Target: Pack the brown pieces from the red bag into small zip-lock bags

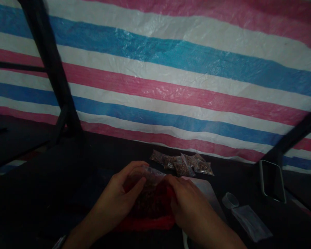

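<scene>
My left hand (123, 193) is closed on a small clear plastic bag (154, 175), its thumb curled in toward the fingers. My right hand (185, 199) grips the other side of that bag, with its fingertips partly hidden. Below both hands lies an open red bag (147, 224) holding dark, crumbly bits (147, 204). Shadow makes the inside of the red bag hard to read. Just beyond my hands, several filled clear packets (182, 164) of brown bits lie in a loose pile.
A pale, flat device (204, 188), maybe a scale, sits partly under my right hand, with a white cable (185, 239). To the right are a small round clear container (230, 200), a stack of flat clear bags (252, 222) and a phone (272, 181). Striped sheeting (171, 83) hangs behind the black table.
</scene>
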